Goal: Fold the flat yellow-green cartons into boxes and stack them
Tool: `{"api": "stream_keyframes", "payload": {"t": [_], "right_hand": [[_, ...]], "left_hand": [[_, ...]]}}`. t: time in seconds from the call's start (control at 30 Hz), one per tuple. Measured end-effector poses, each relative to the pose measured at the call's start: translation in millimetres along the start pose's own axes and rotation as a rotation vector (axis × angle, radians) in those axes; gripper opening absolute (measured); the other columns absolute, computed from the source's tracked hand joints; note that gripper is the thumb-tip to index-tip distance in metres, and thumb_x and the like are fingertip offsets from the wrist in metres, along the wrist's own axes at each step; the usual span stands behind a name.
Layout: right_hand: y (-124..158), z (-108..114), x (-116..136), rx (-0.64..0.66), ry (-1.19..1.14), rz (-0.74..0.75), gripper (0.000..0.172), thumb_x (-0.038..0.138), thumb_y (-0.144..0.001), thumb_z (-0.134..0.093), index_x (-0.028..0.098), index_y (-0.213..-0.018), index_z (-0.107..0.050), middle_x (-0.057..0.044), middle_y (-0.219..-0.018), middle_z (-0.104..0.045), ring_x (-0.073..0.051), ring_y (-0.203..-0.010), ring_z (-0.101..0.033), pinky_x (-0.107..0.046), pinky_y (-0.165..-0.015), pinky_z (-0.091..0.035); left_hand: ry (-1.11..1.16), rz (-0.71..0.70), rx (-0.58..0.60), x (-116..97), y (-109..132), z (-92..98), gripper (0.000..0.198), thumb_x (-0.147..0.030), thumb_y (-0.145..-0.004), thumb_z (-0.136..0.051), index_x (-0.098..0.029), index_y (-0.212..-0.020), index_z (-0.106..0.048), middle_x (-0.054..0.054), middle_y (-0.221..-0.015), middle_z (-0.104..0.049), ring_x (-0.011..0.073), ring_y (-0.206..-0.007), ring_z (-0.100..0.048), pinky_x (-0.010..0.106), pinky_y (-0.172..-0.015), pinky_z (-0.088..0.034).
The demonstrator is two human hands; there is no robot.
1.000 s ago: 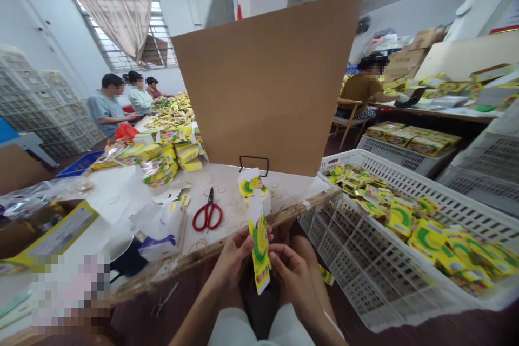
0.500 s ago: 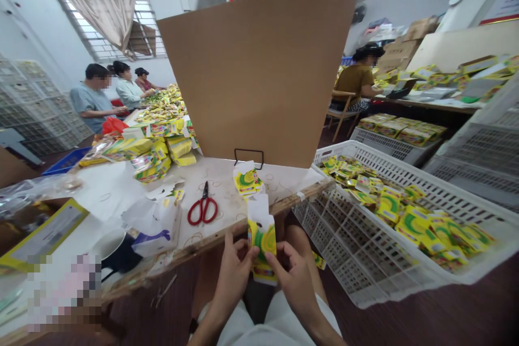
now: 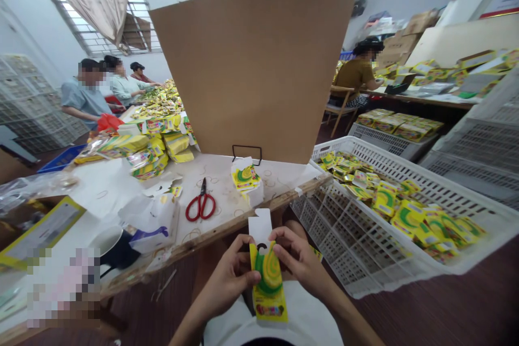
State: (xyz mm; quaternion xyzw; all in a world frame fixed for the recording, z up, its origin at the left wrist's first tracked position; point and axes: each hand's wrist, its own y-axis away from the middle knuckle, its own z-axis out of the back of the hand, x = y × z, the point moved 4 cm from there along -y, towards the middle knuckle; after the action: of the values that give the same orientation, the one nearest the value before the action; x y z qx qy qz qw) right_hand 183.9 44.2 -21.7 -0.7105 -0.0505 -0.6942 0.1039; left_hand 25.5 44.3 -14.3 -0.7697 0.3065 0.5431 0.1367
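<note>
Over my lap I hold a small yellow and green packet box (image 3: 267,281) with a white hang tab at its top. My left hand (image 3: 231,275) grips its left side, fingers curled with the thumb on the front. On the packet's upper right edge my right hand (image 3: 298,259) pinches it near the tab. Just beyond, on the table edge, lies a small stack of the same packets (image 3: 246,181). Red-handled scissors (image 3: 200,204) lie to the left of that stack.
A tall cardboard sheet (image 3: 255,65) stands on the table (image 3: 227,216) behind a wire stand. A white plastic crate (image 3: 365,265) of yellow packets sits at my right. A cup (image 3: 115,248), tissue pack and packet piles lie left. Other people work at far tables.
The packet turned from edge-on to face me and dropped lower toward my lap; both hands shifted with it. The camera tilted down slightly.
</note>
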Motion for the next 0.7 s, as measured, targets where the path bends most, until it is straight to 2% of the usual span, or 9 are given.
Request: {"api": "stream_keyframes", "payload": {"t": [0.07,0.13,0.23,0.3,0.43,0.5,0.6,0.7], "right_hand": [[-1.6,1.1,2.9,-0.006,0.062,0.033,0.024,0.041,-0.089,-0.053,0.018,-0.083,-0.057,0.000,-0.072,-0.055,-0.013,-0.067,-0.051,-0.023,-0.060,-0.040],[-3.0,1.1,2.6,-0.037,0.114,0.054,0.028,0.042,-0.090,-0.051,0.017,-0.079,-0.057,0.000,-0.071,-0.054,-0.013,-0.066,-0.050,-0.023,-0.060,-0.039],[-3.6,-0.1,-1.8,-0.085,0.091,0.067,0.025,0.041,-0.090,-0.052,0.018,-0.097,-0.058,-0.002,-0.081,-0.059,-0.015,-0.076,-0.055,-0.024,-0.066,-0.042],[-3.3,-0.7,-4.6,-0.097,0.097,0.068,0.025,0.041,-0.091,-0.051,0.019,-0.102,-0.058,-0.002,-0.082,-0.060,-0.015,-0.075,-0.055,-0.024,-0.064,-0.042],[-2.2,0.2,-4.5,-0.096,0.214,0.094,0.028,0.041,-0.092,-0.048,0.018,-0.080,-0.060,0.001,-0.065,-0.052,-0.011,-0.057,-0.047,-0.022,-0.052,-0.036],[-2.0,0.6,-2.6,-0.099,0.238,0.122,0.030,0.040,-0.092,-0.047,0.018,-0.078,-0.060,0.001,-0.065,-0.054,-0.012,-0.058,-0.049,-0.023,-0.053,-0.038],[-2.9,1.7,-1.3,-0.145,0.275,0.167,0.025,0.037,-0.091,-0.049,0.018,-0.083,-0.064,-0.003,-0.077,-0.062,-0.015,-0.073,-0.058,-0.024,-0.064,-0.045],[-4.6,6.7,-3.2,-0.223,0.227,0.195,0.021,0.035,-0.088,-0.056,0.020,-0.102,-0.061,-0.004,-0.086,-0.065,-0.017,-0.081,-0.061,-0.027,-0.073,-0.049]], "left_hand": [[0.000,-0.016,0.015,3.1,-1.4,-1.5,0.046,-0.028,-0.071,-0.076,-0.023,-0.098,-0.040,0.002,-0.083,-0.068,0.0167,-0.072,-0.068,0.023,-0.062,-0.049],[-0.005,-0.032,0.009,5.5,-3.3,-0.9,0.048,-0.028,-0.071,-0.076,-0.022,-0.101,-0.039,0.002,-0.084,-0.068,0.0155,-0.072,-0.067,0.023,-0.063,-0.048],[-0.023,-0.079,-0.045,4.3,-5.3,1.7,0.048,-0.028,-0.074,-0.074,-0.023,-0.105,-0.037,0.003,-0.085,-0.068,0.0154,-0.072,-0.067,0.025,-0.065,-0.049],[-0.045,-0.096,-0.093,2.2,-5.5,2.7,0.045,-0.027,-0.075,-0.072,-0.022,-0.104,-0.037,0.002,-0.084,-0.067,0.0143,-0.069,-0.065,0.025,-0.064,-0.048],[-0.078,-0.088,-0.122,-0.1,-5.5,0.4,0.042,-0.028,-0.079,-0.068,-0.023,-0.105,-0.036,0.002,-0.084,-0.067,0.0130,-0.064,-0.064,0.022,-0.059,-0.046],[-0.101,-0.108,-0.110,-1.4,-5.7,-1.7,0.048,-0.027,-0.081,-0.064,-0.024,-0.116,-0.030,0.005,-0.091,-0.067,0.0165,-0.074,-0.066,0.026,-0.066,-0.049],[-0.202,-0.139,-0.128,-3.2,-5.2,-3.0,0.065,-0.024,-0.085,-0.058,-0.024,-0.134,-0.015,0.011,-0.110,-0.063,0.0208,-0.099,-0.063,0.034,-0.087,-0.048],[-0.310,-0.147,-0.127,-2.4,-3.8,-3.3,0.068,-0.019,-0.085,-0.054,-0.022,-0.140,-0.014,0.013,-0.116,-0.061,0.0221,-0.106,-0.060,0.035,-0.092,-0.046]]}}
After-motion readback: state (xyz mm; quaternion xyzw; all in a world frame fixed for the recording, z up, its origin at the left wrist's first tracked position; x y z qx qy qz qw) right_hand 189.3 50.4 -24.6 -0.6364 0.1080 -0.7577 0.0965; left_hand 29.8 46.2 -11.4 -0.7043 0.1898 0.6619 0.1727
